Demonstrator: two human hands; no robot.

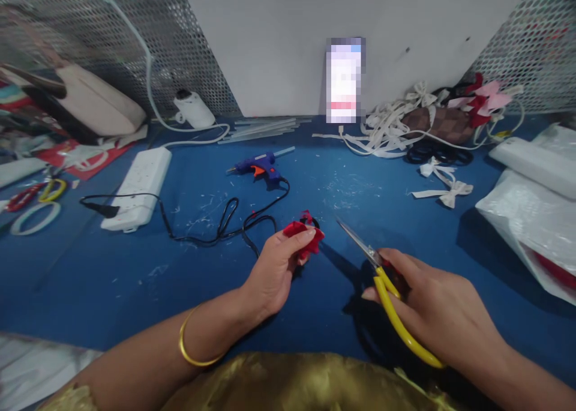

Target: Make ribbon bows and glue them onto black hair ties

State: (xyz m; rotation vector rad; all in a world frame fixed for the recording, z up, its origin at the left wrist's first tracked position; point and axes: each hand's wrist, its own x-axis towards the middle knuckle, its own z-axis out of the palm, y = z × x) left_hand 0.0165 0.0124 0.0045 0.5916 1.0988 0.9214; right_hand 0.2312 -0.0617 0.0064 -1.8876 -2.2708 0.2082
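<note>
Pinched between the thumb and fingers of my left hand [274, 273] is a red ribbon bow [294, 229], with a dark loop, perhaps a hair tie, showing at its far side. My right hand [443, 306] is wrapped round yellow-handled scissors [396, 318]. Their metal blades look closed and point up and left, apart from the bow. Part of the far handle is hidden by my fingers. Beyond my left hand a blue glue gun [258, 165] lies on its side, a glue stick poking out of its back.
A white power strip [137, 186] with a black plug and cord lies left on the blue table [202, 291]. Glue sticks [263, 129] and a lit phone [344, 81] are at the back. White ribbons [389, 129], white bows [450, 190] and a plastic bag [531, 219] occupy the right.
</note>
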